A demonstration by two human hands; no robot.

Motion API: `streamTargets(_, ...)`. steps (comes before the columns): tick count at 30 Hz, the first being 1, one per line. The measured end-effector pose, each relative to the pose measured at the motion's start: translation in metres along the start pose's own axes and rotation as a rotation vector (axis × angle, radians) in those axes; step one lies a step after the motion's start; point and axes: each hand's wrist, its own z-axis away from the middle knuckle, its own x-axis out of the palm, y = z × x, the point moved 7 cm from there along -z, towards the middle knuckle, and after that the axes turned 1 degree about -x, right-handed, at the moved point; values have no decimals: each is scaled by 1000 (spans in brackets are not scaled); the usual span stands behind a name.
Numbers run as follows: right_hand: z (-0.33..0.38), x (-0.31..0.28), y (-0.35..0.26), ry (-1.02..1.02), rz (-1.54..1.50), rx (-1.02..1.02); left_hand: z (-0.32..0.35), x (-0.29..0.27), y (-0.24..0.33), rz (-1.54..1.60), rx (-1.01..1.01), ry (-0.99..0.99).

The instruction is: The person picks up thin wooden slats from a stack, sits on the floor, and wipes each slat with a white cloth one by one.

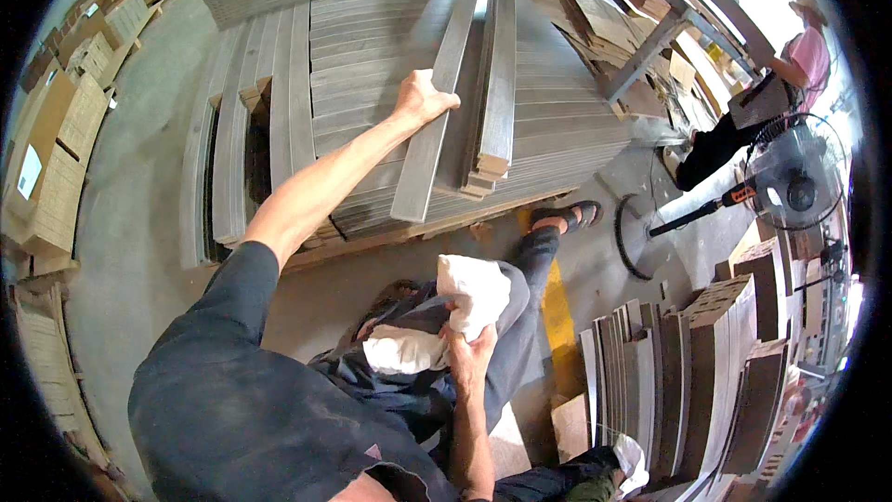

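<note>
A standing fan stands near cardboard boxes and another person.

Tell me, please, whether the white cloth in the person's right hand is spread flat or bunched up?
Bunched up: the white cloth sits crumpled in thick folds on the lap, its lower part gripped by the right hand.
</note>
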Motion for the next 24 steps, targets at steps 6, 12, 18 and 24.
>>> streamTargets(6,-5,-6,16,66,-132,44,-56,38,-34,-237,-115,52)
streamTargets(12,-10,-2,19,70,-194,112,-75,54,-36,-316,-76,-6)
streamTargets(18,-12,5,18,34,-165,131,-100,54,-64,-531,102,250)
streamTargets(24,5,-55,22,312,-237,86,9,-4,35,323,259,64)
